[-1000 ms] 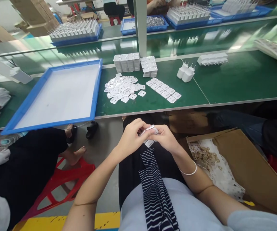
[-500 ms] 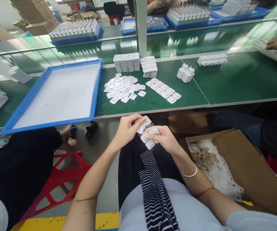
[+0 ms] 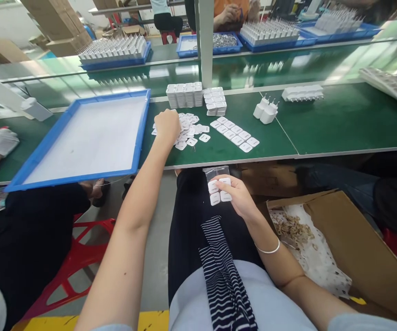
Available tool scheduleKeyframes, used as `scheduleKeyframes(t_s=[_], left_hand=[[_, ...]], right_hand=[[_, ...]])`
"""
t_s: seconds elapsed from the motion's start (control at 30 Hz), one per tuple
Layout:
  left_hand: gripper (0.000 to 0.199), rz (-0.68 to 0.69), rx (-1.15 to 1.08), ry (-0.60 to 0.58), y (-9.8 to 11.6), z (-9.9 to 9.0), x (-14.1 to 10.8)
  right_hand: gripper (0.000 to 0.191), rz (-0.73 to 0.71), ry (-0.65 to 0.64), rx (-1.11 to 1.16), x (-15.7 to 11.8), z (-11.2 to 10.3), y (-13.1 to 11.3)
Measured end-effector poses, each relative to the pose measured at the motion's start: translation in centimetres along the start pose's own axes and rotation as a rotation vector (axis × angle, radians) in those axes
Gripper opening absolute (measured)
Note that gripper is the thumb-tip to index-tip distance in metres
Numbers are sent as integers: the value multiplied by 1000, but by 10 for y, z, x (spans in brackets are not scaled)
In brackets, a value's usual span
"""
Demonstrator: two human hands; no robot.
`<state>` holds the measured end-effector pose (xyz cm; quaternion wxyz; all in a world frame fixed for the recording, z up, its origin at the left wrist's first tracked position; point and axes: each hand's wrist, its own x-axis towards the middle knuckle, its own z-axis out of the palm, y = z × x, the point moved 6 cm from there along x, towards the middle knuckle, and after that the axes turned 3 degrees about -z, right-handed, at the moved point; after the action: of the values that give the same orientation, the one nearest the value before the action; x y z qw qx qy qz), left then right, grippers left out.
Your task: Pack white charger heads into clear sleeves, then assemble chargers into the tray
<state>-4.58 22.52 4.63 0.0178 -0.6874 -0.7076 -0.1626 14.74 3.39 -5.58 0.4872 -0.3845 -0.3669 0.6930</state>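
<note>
The left hand (image 3: pixel 168 124) is at the tag pile (image 3: pixel 186 128); the right hand (image 3: pixel 242 196) pinches white tags (image 3: pixel 215 198).

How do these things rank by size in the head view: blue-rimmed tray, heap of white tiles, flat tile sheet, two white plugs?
1. Blue-rimmed tray, clearly largest
2. Heap of white tiles and flat tile sheet, unranked: the left hand hides part of the heap
3. Two white plugs, smallest
</note>
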Motion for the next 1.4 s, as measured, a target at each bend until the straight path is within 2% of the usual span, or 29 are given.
scheduleKeyframes(t_s=[0.1,0.17,0.3,0.4,0.43,0.5,0.53,0.57,0.67,0.77,0.9,0.93,1.0,1.1,1.17,1.27,1.4], left_hand=[[41,-85,73,32,8,4,3],[54,-108,35,67,9,2,2],[55,-96,-90,213,13,-18,-18],[47,71,-258,255,31,-34,-64],[43,127,-338,221,37,-36,-84],[38,205,-530,12,47,-25,-127],[35,192,-638,-71,47,-19,-147],[31,137,-740,-78,44,-14,-163],[28,-19,-922,19,27,-7,-191],[36,24,-779,89,22,-10,-198],[27,264,-357,264,29,-24,-203],[26,322,-332,250,31,-24,-205],[28,379,-375,137,32,-20,-208],[37,326,-458,-74,29,-14,-212],[33,286,-474,-172,30,-12,-216],[20,197,-478,-146,30,-13,-219],[25,122,-586,-115,31,-6,-219]], right_hand=[[25,-3,-37,-19,3,2,0],[28,-12,-63,-33,5,2,-1],[42,-39,-62,-67,11,2,-5],[41,-39,-32,-45,16,4,-8],[41,-43,-29,-34,17,5,-9],[41,-51,-46,-12,17,10,-10],[42,-48,-61,1,16,12,-10],[42,-41,-77,14,15,15,-9],[38,6,-123,21,9,21,-4],[32,60,-149,-20,5,24,2],[29,55,-180,-32,3,28,2],[28,47,-190,-33,3,29,1],[26,36,-205,-29,2,31,1],[25,18,-198,-18,2,31,3],[24,-2,-189,-23,1,30,4],[26,-31,-181,-37,0,30,4],[26,-69,-184,-51,-5,31,-1]])
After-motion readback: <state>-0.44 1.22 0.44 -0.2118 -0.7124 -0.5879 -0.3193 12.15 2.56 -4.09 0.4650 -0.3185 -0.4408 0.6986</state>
